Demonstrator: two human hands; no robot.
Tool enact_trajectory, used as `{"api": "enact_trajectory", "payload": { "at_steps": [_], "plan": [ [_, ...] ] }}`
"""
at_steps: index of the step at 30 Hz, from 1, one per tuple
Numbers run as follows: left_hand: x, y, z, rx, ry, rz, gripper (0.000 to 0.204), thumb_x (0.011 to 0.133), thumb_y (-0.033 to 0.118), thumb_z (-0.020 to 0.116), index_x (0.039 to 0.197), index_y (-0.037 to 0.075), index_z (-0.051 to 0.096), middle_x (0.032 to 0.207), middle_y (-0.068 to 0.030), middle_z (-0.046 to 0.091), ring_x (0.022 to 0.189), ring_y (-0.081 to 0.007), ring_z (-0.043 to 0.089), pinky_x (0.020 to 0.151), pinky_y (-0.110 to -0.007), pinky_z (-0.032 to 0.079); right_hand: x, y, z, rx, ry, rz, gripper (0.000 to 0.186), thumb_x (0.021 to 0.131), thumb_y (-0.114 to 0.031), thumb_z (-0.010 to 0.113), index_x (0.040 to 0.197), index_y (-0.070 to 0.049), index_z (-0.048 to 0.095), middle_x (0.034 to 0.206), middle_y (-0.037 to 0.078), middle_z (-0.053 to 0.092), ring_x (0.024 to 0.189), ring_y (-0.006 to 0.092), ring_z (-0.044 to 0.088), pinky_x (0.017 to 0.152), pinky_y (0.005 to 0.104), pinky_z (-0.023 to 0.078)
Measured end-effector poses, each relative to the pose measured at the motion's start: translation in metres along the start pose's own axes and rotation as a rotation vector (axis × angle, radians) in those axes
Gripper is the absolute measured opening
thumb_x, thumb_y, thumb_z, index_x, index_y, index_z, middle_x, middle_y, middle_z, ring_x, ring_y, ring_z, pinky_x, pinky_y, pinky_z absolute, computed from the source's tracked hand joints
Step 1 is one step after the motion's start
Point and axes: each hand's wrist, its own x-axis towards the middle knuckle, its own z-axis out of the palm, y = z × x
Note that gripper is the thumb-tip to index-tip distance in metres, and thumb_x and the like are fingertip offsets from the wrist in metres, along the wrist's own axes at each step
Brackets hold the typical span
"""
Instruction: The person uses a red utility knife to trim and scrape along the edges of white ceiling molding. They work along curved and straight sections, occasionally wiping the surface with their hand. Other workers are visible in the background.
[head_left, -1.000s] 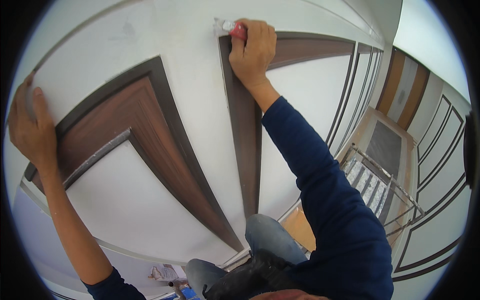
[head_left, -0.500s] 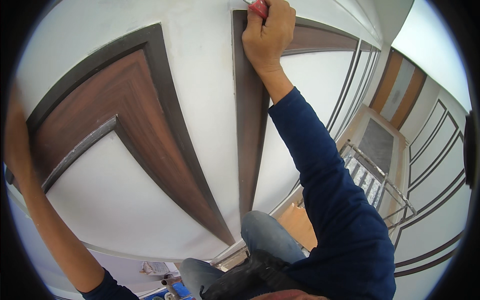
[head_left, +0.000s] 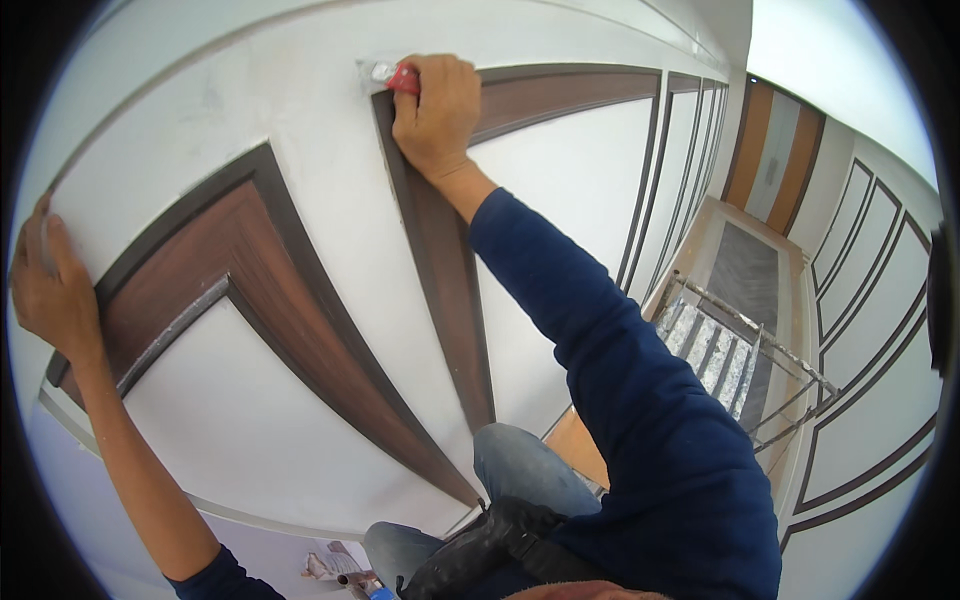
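My right hand (head_left: 437, 112) is closed round the red handle of a small scraper (head_left: 403, 79). Its pale, whitish-smeared blade end lies against the white wall (head_left: 325, 140), just above the top corner of a brown trim frame (head_left: 425, 215). At the far left my left hand (head_left: 55, 285) rests on the wall with its fingers apart, holding nothing. Beside it is the upper left part of another frame, dark-edged with wood-grain bands (head_left: 250, 225) around a white panel (head_left: 260, 390).
A paint-spattered metal scaffold platform (head_left: 710, 345) stands at the right, below my right arm. Beyond it are an orange-brown door (head_left: 755, 150) and a wall with dark trim lines (head_left: 860, 330). My knees (head_left: 525, 465) are close under the panels.
The view has shifted, bringing more of the upper wall into sight. The scraper now shows at the frame's top corner. My left hand, blurred before, now shows clearly against the wall.
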Motion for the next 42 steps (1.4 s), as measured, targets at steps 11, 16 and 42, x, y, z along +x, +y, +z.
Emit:
{"api": "enact_trajectory", "payload": {
  "at_steps": [11, 16, 42],
  "plan": [
    [0.000, 0.044, -0.008, 0.132, 0.142, 0.005, 0.028, 0.100, 0.027, 0.065, 0.124, 0.018, 0.074, 0.120, -0.0047, 0.075, 0.114, -0.0267, 0.069, 0.100, -0.043, 0.051, 0.070, -0.111, 0.044, 0.234, 0.001, -0.259, 0.012, 0.080, -0.012, 0.066, 0.091, -0.010, 0.068, 0.096, 0.008, 0.063, 0.095, 0.0290, 0.061, 0.087, 0.0457, 0.046],
    [-0.001, 0.015, -0.004, -0.133, 0.150, 0.077, 0.025, 0.093, 0.015, 0.071, 0.117, 0.011, 0.076, 0.110, -0.0132, 0.076, 0.102, -0.0332, 0.071, 0.094, -0.046, 0.053, 0.069, -0.148, 0.084, 0.224, 0.039, -0.181, 0.011, 0.083, -0.015, 0.070, 0.093, -0.011, 0.067, 0.099, 0.010, 0.063, 0.097, 0.0319, 0.061, 0.089, 0.0472, 0.047],
    [-0.008, 0.006, -0.073, -0.104, 0.001, 0.086, 0.043, 0.085, 0.024, 0.070, 0.127, 0.014, 0.065, 0.122, -0.0100, 0.062, 0.121, -0.0284, 0.055, 0.111, -0.053, 0.036, 0.059, -0.099, 0.071, -0.017, -0.200, -0.157, 0.039, 0.097, -0.018, 0.068, 0.136, -0.019, 0.068, 0.133, 0.005, 0.068, 0.123, 0.0267, 0.063, 0.105, 0.0422, 0.048]
  ]
}}
